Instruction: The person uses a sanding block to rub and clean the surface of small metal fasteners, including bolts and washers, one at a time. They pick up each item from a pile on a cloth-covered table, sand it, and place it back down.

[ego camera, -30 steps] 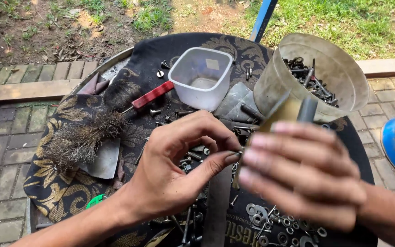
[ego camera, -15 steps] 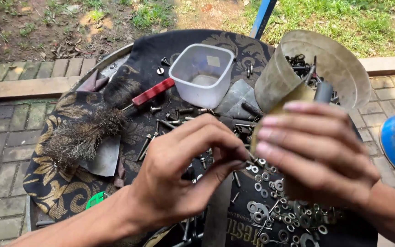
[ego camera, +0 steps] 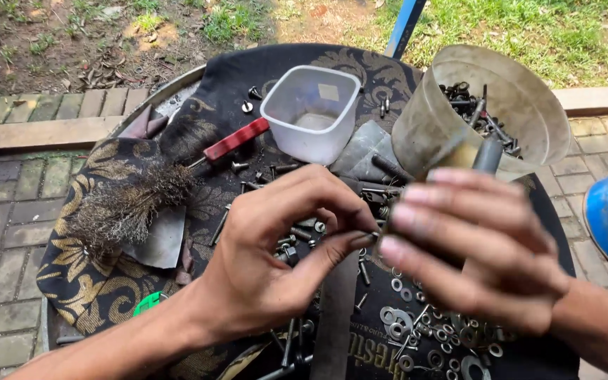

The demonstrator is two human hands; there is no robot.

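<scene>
Small bolt (ego camera: 369,238) pinched at left hand (ego camera: 276,260) fingertips, held above the black patterned cloth (ego camera: 107,281); right hand (ego camera: 473,253) clenched round a dark cylindrical tool (ego camera: 487,155), just beside the bolt, contact unclear; loose washers (ego camera: 402,331) and screws beneath; tipped bucket of bolts (ego camera: 487,112) behind; empty clear tub (ego camera: 311,109), red-handled wire brush (ego camera: 142,204) left.

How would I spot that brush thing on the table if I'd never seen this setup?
Start at the round table draped in black cloth with gold patterns. On its left side, left of the clear square plastic tub, lies the wire brush. It alone has a red handle and a splayed tuft of rusty brown bristles; everything around it is loose bolts and washers.
</scene>
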